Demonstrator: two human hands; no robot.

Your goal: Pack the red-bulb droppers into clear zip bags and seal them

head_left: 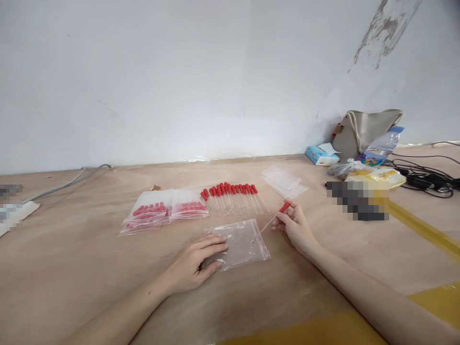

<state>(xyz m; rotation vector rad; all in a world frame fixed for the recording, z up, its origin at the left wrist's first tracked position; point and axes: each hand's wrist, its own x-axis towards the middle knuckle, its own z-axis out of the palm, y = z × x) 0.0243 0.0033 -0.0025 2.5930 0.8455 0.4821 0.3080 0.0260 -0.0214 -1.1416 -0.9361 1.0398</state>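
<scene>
At the left edge, a white object [14, 218] is cut off and partly pixelated, with a grey cable [72, 184] running from behind it. Next lie two piles of filled bags [156, 199], overlapping; cloudy plastic blurs the red tops inside, so the count is unclear. The left hand [197, 261] lies loosely spread, fingers over one end of a clear bag [242, 244], hiding that end. Behind it sits a row of droppers [230, 189], their glass stems faint. The right hand [296, 227] pinches a single dropper [284, 207] by its red bulb; its tip meets the bag's zip edge, whether inside I cannot tell. Beyond are flat bags [282, 179], then a blue tissue pack [321, 155] with lettering too small to read, a pixelated dark object [355, 199] and black cables [427, 182], cut off.
</scene>
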